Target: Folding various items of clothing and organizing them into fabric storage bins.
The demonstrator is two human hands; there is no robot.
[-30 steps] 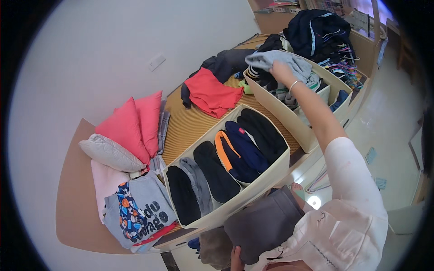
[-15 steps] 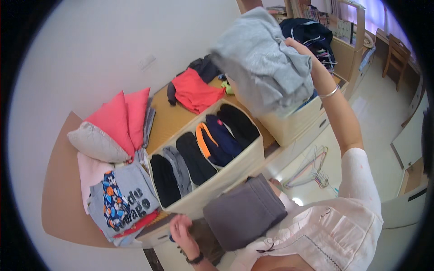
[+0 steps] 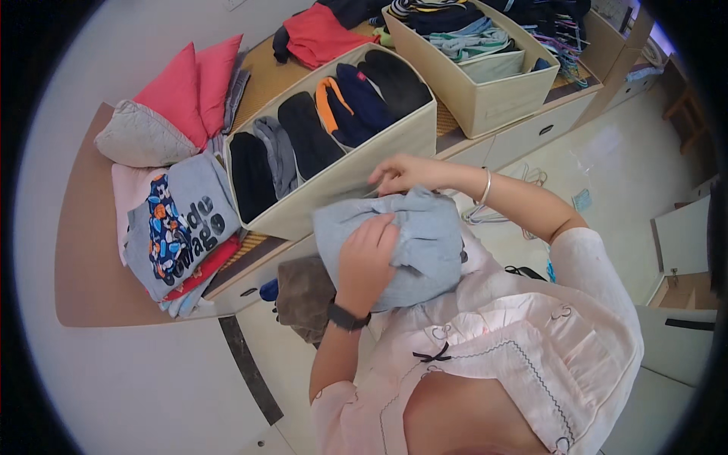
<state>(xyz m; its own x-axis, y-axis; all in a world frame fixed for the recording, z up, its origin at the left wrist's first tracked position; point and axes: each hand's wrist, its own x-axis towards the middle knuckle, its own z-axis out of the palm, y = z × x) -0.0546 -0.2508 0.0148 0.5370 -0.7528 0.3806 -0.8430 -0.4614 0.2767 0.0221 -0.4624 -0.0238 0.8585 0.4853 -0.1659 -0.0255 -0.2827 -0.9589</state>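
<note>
A light grey garment [image 3: 425, 262], loosely bunched, lies on my lap. My left hand [image 3: 368, 254] rests flat on it, fingers stretched and close together. At its far edge, my right hand [image 3: 409, 174] has curled fingers pinching the cloth, partly blurred. Just beyond stands a cream fabric storage box [image 3: 341, 178] holding rolled or folded clothes: black ones [image 3: 254, 178], a grey one [image 3: 277, 155], and a navy one with orange trim [image 3: 360, 106]. The dark grey folded garment seen on my lap before is hidden.
A second cream box [image 3: 500, 106] with striped clothes stands at the far right. To the left lie pink cushions [image 3: 171, 98] and a stack of folded shirts [image 3: 182, 227]. Hangers [image 3: 523, 182] lie on the floor; a brown bundle [image 3: 303, 296] sits by my left forearm.
My right hand has brought the light grey garment down from high on the right onto my lap, over the dark grey one. My left hand has moved right onto it. The view has tilted down.
</note>
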